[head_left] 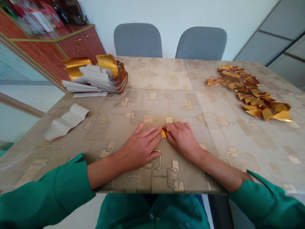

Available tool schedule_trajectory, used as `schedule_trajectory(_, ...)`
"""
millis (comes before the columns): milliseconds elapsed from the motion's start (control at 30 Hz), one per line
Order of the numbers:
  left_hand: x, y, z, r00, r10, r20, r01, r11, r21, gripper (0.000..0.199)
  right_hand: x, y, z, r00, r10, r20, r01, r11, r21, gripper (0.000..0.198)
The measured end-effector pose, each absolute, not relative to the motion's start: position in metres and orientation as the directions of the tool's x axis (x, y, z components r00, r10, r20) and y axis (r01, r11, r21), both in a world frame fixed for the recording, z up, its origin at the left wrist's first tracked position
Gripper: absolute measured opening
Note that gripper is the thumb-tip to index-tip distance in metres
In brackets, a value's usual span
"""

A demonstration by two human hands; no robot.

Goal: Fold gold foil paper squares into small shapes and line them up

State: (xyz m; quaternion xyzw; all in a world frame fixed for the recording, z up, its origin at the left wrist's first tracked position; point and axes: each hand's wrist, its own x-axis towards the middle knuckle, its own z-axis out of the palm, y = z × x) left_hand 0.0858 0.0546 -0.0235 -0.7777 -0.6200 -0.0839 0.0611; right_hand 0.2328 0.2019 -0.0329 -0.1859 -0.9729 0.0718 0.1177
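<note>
A small folded piece of gold foil paper (164,133) lies on the table near its front, mostly covered by my fingers. My left hand (144,144) lies palm down at its left, fingers stretched out and fingertips touching the paper. At its right, my right hand (182,138) has its fingers bent and pressed together on the paper's edge. How many folds the piece has is hidden under the fingers.
A thick stack of gold foil sheets with white backs (102,78) stands at the back left. In front of it lies a creased white sheet (68,121). Folded gold pieces (254,92) form a pile at the right. Two grey chairs (138,39) stand behind the patterned table (152,76).
</note>
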Motion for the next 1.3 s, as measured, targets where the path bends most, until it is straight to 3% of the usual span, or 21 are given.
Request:
schedule_trajectory(133,0.083,0.053,-0.025,0.217,0.96,0.178,0.976,-0.218,-0.016,0.053,0.232,0.201,-0.03,-0.908,0.377,0.182,0.36,0.925,-0.121,0.013)
schedule_trajectory(467,0.068,0.041,-0.025,0.32,0.941,0.107,0.946,-0.323,0.02,0.057,0.234,0.192,-0.032,-0.889,0.413,0.196,0.4,0.911,-0.103,0.014)
schedule_trajectory(667,0.072,0.036,-0.029,0.266,0.956,0.122,0.96,-0.274,0.057,0.073,0.235,0.188,-0.031,-0.88,0.442,0.175,0.423,0.896,-0.135,0.021)
schedule_trajectory(933,0.063,0.032,-0.026,0.317,0.946,0.073,0.947,-0.319,0.027,0.07,0.237,0.196,-0.032,-0.883,0.443,0.155,0.409,0.889,-0.209,0.014)
schedule_trajectory(1167,0.062,0.029,-0.028,0.326,0.944,0.047,0.945,-0.327,0.025,0.072,0.237,0.193,-0.033,-0.88,0.44,0.176,0.407,0.892,-0.195,0.014)
schedule_trajectory(1300,0.061,0.029,-0.027,0.329,0.944,0.032,0.944,-0.33,0.016,0.073,0.238,0.189,-0.032,-0.877,0.442,0.19,0.411,0.893,-0.184,0.026)
